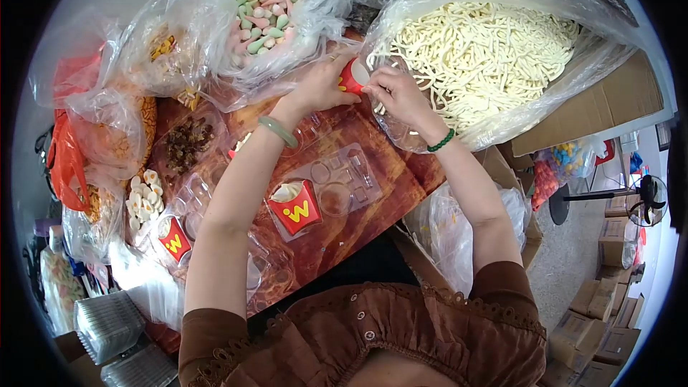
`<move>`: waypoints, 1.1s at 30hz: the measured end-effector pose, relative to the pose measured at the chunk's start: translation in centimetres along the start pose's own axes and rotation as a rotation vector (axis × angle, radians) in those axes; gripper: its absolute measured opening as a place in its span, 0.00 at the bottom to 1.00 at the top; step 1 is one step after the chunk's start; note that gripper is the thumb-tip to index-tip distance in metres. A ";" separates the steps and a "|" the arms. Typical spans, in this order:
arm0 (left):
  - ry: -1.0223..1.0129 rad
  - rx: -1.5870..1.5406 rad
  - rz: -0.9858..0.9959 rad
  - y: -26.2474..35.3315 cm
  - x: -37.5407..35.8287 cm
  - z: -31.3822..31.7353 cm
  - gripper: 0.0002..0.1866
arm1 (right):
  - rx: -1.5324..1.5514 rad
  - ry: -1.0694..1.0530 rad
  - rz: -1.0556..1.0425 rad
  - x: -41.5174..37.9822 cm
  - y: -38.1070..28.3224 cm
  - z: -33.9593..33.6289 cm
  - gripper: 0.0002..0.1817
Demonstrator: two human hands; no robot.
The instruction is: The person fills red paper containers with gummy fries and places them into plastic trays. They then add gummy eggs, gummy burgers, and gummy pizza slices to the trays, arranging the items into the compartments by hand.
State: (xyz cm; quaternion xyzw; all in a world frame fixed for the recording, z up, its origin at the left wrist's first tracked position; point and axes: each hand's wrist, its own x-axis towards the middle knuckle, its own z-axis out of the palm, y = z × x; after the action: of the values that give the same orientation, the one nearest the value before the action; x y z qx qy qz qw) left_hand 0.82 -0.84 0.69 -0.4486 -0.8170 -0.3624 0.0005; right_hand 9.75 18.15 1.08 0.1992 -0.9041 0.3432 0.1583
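My left hand (326,87) is wrapped round a small red fries carton (348,80) with a yellow mark, its pale inside facing right. At the carton's rim are the closed fingers of my right hand (398,97), seeming to pinch its edge; whether they also hold a strip is hidden. Just right of that hand, a heap of pale yellow strips (487,57) fills a plastic-lined box. Below my wrists, a filled red carton (295,208) lies in a clear moulded tray (333,197). Another red carton (173,239) sits in a clear tray at the left.
Bags hold pink and green cone-shaped pieces (266,18) and orange pieces (111,140). White egg-like pieces (145,197) and dark brown pieces (190,143) lie at the left. Stacked clear trays (109,324) stand lower left. Cardboard boxes (598,322) and a fan (647,201) are at the right.
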 end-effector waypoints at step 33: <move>-0.083 -0.020 0.013 2.7 -0.5 -1.0 0.45 | 0.144 -0.124 -0.026 -1.1 -0.9 -2.0 0.05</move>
State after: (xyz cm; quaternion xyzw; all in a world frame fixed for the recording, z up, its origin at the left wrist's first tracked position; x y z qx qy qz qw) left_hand 2.79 -0.91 2.87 -0.4685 -0.8097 -0.3516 -0.0358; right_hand 11.43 19.14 2.58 0.2428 -0.8824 0.3923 0.0919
